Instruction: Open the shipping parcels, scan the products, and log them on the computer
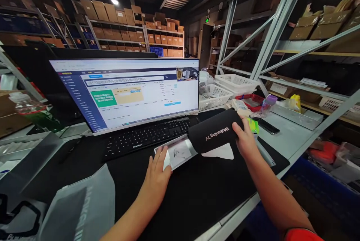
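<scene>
A black sleeve [215, 130] printed "Wakening" is tilted over the dark desk mat [202, 196]. My right hand [244, 136] is closed on its right end, thumb on the near face. Out of the sleeve's left end sticks a flat, pale, see-through pack [181, 152] with a picture on it. My left hand [159, 167] grips the outer end of that pack, fingers over the top; the thumb's underside is hidden. A white piece of paper or card [219, 152] lies under the sleeve. At the lower left rests a frosted zip bag [84, 203].
Behind my hands stand a black keyboard [146, 137] and a lit monitor [135, 91]. White baskets [215, 96], a red tray [251, 102] and a phone [268, 125] are on the right. A green-labelled bottle [35, 111] stands left. Metal shelving [264, 61] rises at the right edge.
</scene>
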The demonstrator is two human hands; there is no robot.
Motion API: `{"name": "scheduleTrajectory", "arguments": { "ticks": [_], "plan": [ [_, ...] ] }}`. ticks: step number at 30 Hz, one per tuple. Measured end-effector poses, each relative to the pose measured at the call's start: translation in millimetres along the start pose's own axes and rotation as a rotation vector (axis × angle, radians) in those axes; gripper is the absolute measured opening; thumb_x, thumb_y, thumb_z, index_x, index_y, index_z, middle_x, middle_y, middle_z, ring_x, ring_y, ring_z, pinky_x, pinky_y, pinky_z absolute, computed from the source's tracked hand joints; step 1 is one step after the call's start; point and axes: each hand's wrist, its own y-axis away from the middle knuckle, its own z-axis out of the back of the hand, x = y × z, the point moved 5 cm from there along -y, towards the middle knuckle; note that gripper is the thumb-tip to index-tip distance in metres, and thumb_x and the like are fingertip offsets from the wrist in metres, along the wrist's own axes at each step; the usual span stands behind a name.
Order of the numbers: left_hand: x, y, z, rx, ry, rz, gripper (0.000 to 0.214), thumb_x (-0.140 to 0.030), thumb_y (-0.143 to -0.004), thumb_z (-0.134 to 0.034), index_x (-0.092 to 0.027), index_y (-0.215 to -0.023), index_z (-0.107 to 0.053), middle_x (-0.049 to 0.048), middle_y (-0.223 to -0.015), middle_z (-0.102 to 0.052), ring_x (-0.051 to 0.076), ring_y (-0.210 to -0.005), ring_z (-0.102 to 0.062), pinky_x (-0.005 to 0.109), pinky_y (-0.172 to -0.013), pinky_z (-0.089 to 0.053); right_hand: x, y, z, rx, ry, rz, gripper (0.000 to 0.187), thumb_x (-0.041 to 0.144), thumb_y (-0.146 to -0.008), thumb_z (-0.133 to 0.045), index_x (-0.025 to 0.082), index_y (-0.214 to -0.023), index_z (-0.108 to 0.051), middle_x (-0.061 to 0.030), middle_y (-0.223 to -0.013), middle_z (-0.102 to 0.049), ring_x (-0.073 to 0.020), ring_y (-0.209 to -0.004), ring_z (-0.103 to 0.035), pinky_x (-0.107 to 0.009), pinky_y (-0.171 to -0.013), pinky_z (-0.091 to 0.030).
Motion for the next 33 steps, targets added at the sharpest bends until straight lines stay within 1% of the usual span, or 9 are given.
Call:
{"name": "scheduleTrajectory", "arguments": {
  "ticks": [4, 8, 13, 16, 20, 24, 27, 30, 33],
  "plan": [
    [-37, 30, 34.7, -0.102, -0.051, -0.005, 0.019, -0.007, -0.091, -0.062, -0.015, -0.075, -0.055, 0.0153, -0.171, -0.020, 0.043, -0.153, -0.031, 0.069, -0.116, -0.042, -23, 16, -32, 0.167, -0.095, -0.202, 0.060, 0.071, -0.083, -0.064, 0.027, -0.123, -0.053, -0.0055, -0.107, -0.070, -0.0257, -0.096, -0.069, -0.039, -0.078, -0.059],
    [-45, 47, 47.6, -0.103, -0.027, 0.105, 0.016, -0.008, -0.089, -0.065, -0.016, -0.078, -0.056, 0.0114, -0.172, -0.016, 0.042, -0.153, -0.031, 0.067, -0.116, -0.044, -31, 31, -77, 0.342, 0.037, -0.270, 0.057, 0.070, -0.083, -0.065, 0.025, -0.117, -0.053, -0.0046, -0.104, -0.068, -0.0251, -0.095, -0.067, -0.038, -0.075, -0.058],
    [-34, 63, 37.9, -0.170, 0.079, 0.241, 0.012, -0.013, -0.092, -0.064, -0.019, -0.101, -0.058, 0.0157, -0.171, -0.013, 0.038, -0.154, -0.032, 0.059, -0.117, -0.047, -17, 51, -124, 0.482, 0.580, 0.067, 0.043, 0.058, -0.094, -0.059, 0.019, -0.108, -0.069, -0.0154, -0.142, -0.057, -0.0329, -0.131, -0.052, -0.052, -0.107, -0.044],
    [-20, 70, 34.5, -0.287, 0.142, 0.393, 0.059, -0.022, -0.092, -0.068, -0.020, -0.143, -0.040, 0.0258, -0.167, -0.016, 0.039, -0.155, -0.027, 0.063, -0.116, -0.046, -22, 68, -143, 0.671, 0.858, 0.246, 0.045, 0.052, -0.099, -0.054, 0.015, -0.086, -0.076, -0.0175, -0.149, -0.055, -0.0373, -0.140, -0.043, -0.056, -0.115, -0.036],
    [-2, 77, 30.5, -0.264, 0.245, 0.539, 0.088, -0.032, -0.089, -0.072, -0.026, -0.159, -0.020, 0.0243, -0.169, -0.010, 0.041, -0.155, -0.026, 0.064, -0.114, -0.046, -33, 75, -148, 0.800, 0.980, 0.341, 0.050, 0.057, -0.100, -0.055, 0.017, -0.080, -0.079, -0.0185, -0.129, -0.070, -0.0356, -0.126, -0.057, -0.051, -0.104, -0.049],
    [7, 79, 24.5, -0.053, 0.283, 0.546, 0.054, -0.027, -0.093, -0.064, -0.031, -0.145, -0.050, 0.0140, -0.170, -0.021, 0.037, -0.151, -0.037, 0.060, -0.116, -0.045, -20, 66, -133, 0.687, 0.987, 0.356, 0.038, 0.054, -0.090, -0.072, 0.020, -0.072, -0.073, -0.0205, -0.127, -0.070, -0.0377, -0.113, -0.067, -0.050, -0.094, -0.055],
    [3, 76, 31.5, -0.005, 0.174, 0.466, 0.049, -0.021, -0.090, -0.067, -0.033, -0.137, -0.061, 0.0120, -0.171, -0.021, 0.039, -0.150, -0.038, 0.060, -0.112, -0.049, 2, 60, -121, 0.670, 0.875, 0.345, 0.028, 0.045, -0.090, -0.073, 0.021, -0.075, -0.066, -0.0174, -0.140, -0.062, -0.0366, -0.125, -0.061, -0.051, -0.103, -0.051],
    [-11, 63, 60.1, -0.049, -0.079, 0.298, 0.060, -0.022, -0.087, -0.072, -0.031, -0.144, -0.055, 0.0173, -0.173, -0.012, 0.047, -0.152, -0.030, 0.073, -0.114, -0.038, 13, 60, -126, 0.977, 0.664, 0.335, 0.033, 0.048, -0.080, -0.082, 0.023, -0.092, -0.063, -0.0128, -0.158, -0.045, -0.0338, -0.142, -0.048, -0.048, -0.112, -0.044],
    [-10, 49, 115.5, -0.173, -0.325, 0.260, 0.076, -0.035, -0.090, -0.071, -0.021, -0.156, -0.036, 0.0266, -0.171, -0.007, 0.047, -0.155, -0.023, 0.075, -0.121, -0.024, 0, 59, -135, 1.244, 0.573, 0.239, 0.078, 0.046, -0.061, -0.093, 0.025, -0.127, -0.057, -0.0147, -0.171, -0.020, -0.0358, -0.153, -0.032, -0.048, -0.119, -0.037]
  ]
}}
